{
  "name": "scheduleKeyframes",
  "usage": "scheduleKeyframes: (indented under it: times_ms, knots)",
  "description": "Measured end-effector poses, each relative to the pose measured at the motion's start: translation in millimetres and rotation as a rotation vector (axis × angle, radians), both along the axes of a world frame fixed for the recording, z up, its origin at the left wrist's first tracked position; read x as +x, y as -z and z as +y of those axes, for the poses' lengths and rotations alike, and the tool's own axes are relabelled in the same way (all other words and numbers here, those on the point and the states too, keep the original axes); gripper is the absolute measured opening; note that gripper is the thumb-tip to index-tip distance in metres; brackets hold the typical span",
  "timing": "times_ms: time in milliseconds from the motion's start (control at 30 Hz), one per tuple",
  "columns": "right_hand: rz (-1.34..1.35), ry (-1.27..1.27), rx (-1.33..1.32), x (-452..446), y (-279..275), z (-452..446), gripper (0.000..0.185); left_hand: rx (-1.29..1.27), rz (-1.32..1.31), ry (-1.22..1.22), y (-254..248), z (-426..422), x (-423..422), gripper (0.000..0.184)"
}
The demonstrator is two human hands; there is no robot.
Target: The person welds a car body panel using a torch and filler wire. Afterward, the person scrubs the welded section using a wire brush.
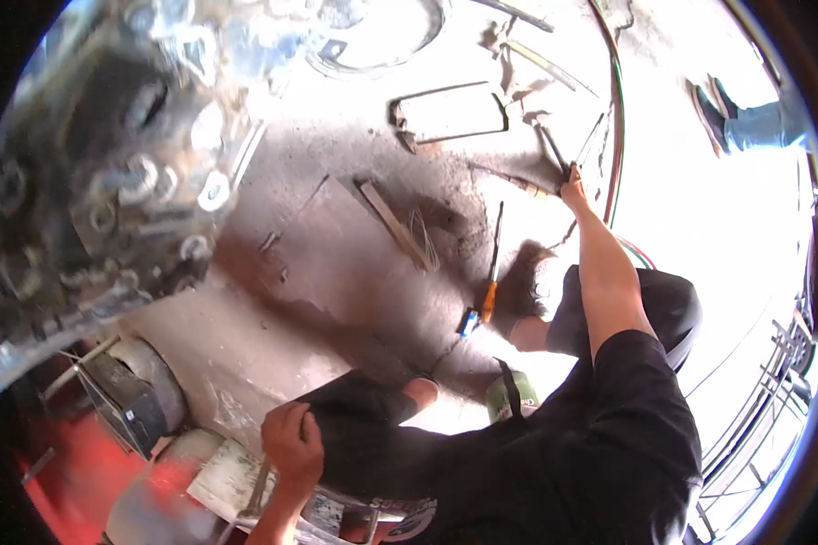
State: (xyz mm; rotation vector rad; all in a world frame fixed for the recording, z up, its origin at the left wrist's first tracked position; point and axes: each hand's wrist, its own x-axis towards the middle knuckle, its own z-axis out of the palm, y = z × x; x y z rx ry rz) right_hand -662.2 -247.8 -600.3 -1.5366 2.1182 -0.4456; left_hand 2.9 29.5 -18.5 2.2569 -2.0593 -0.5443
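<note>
My right hand (573,186) reaches out over the floor at the upper right, its fingers closed around or against a dark tool (554,154) lying among others; the exact grip is too small to make out. Just left of it lies a screwdriver with a wooden-coloured handle (529,187). My left hand (293,443) rests by my knee at the lower left, fingers bent and close together, with a thin metal bar just below it. An orange-handled screwdriver (489,302) and a blue object (468,323) lie on the floor between my feet.
A large greasy metal part (109,182) fills the upper left. A hacksaw frame (454,139), a flat bar (395,225) and wire lie on the floor. Hoses (617,136) run along the right. Another person's shoes (711,113) are at upper right. A green container (511,396) stands near me.
</note>
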Motion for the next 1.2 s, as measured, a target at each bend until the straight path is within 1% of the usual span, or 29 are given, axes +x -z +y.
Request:
scheduleKeyframes:
  times_ms: [33, 67, 133, 167, 200, 233, 267, 300, 333, 367, 400, 467, 500, 533, 567, 600, 633, 667, 733, 767, 833, 867, 900, 967, 1000, 1033, 1067, 1100, 1200]
  knots:
    - [-0.031, 0.023, -0.005, -5, 0, -1, 0.048, 0.008, 0.023, 0.032, 5, -13, 0, 0.012]
    - [0.038, 0.147, -0.032, 67, -105, 1, 0.029, 0.029, 0.031, 0.046, 7, -24, -2, 0.012]
    - [-0.035, 0.181, -0.026, 89, -161, -2, 0.016, 0.071, 0.048, 0.068, 10, -39, -8, 0.012]
    - [-0.092, 0.31, 0.109, 99, -176, -6, 0.015, 0.111, 0.055, 0.068, 9, -43, -11, 0.012]
    - [-0.164, 0.342, 0.076, 109, -185, -3, 0.017, 0.142, 0.06, 0.077, 8, -48, -12, 0.012]
    - [-0.013, 0.245, -0.07, 112, -181, 6, 0.016, 0.168, 0.07, 0.091, 10, -55, -15, 0.012]
    - [0.008, 0.194, -0.081, 123, -209, 19, 0.017, 0.165, 0.093, 0.1, 14, -57, -16, 0.013]
    - [-0.04, 0.274, 0.185, 128, -239, 24, 0.018, 0.163, 0.113, 0.108, 17, -55, -14, 0.013]
    - [-0.001, 0.259, 0.214, 147, -314, 37, 0.021, 0.168, 0.128, 0.115, 18, -52, -11, 0.013]
    - [0.02, 0.131, 0.282, 148, -374, 51, 0.025, 0.187, 0.123, 0.173, 20, -51, -7, 0.013]
    - [-0.028, 0.069, 0.218, 142, -379, 72, 0.027, 0.217, 0.114, 0.226, 18, -47, -5, 0.013]
    - [-0.147, 0.054, 0.362, 141, -499, 95, 0.026, 0.323, -0.013, 0.252, -3, -32, -18, 0.021]
    - [-0.201, -0.038, 0.302, 125, -516, 112, 0.026, 0.464, -0.101, 0.26, -16, -33, -35, 0.026]
    - [-0.312, 0.027, 0.395, 123, -558, 130, 0.026, 0.629, -0.201, 0.259, -39, -19, -47, 0.031]
    - [-0.411, 0.101, 0.487, 121, -600, 148, 0.026, 0.62, -0.234, 0.365, -67, -2, -60, 0.035]
    - [-0.417, 0.036, 0.511, 114, -615, 172, 0.022, 0.593, -0.255, 0.47, -87, 6, -79, 0.039]
    - [-0.424, -0.028, 0.532, 107, -631, 195, 0.019, 0.663, -0.21, 0.494, -115, 15, -101, 0.042]
    - [-0.501, 0.063, 0.512, 101, -649, 208, 0.019, 0.72, -0.16, 0.515, -135, 15, -125, 0.044]
    - [-0.689, 0.338, 0.511, 92, -694, 243, 0.023, 0.938, 0.287, 0.409, -152, 23, -145, 0.043]
    - [-0.789, 0.528, 0.522, 87, -715, 260, 0.027, 1.004, 0.404, 0.429, -168, 15, -155, 0.04]
    - [-0.891, 0.72, 0.557, 70, -724, 295, 0.023, 1.104, 0.649, 0.476, -192, -24, -192, 0.035]
    - [-0.94, 0.811, 0.579, 64, -724, 313, 0.021, 0.951, 0.738, 0.461, -214, -44, -208, 0.027]
    - [-0.919, 0.853, 0.608, 62, -734, 337, 0.019, 0.895, 0.78, 0.386, -219, -57, -217, 0.026]
    - [-0.858, 0.93, 0.622, 39, -743, 359, 0.017, 0.832, 0.818, 0.222, -264, -111, -257, 0.025]
    - [-0.807, 0.797, 0.649, 28, -746, 382, 0.016, 0.893, 0.962, 0.11, -311, -144, -286, 0.027]
    - [-0.753, 0.665, 0.659, 12, -743, 399, 0.016, 0.903, 1.003, 0.026, -336, -167, -304, 0.026]
    - [-0.703, 0.533, 0.671, -1, -742, 417, 0.016, 0.933, 1.15, -0.098, -367, -189, -321, 0.027]
    - [-0.726, 0.623, 0.691, -12, -742, 430, 0.018, 0.944, 1.311, -0.097, -391, -212, -336, 0.025]
    - [-0.755, 0.826, 0.83, -34, -781, 424, 0.02, 0.804, 1.728, 0.264, -503, -268, -391, 0.036]
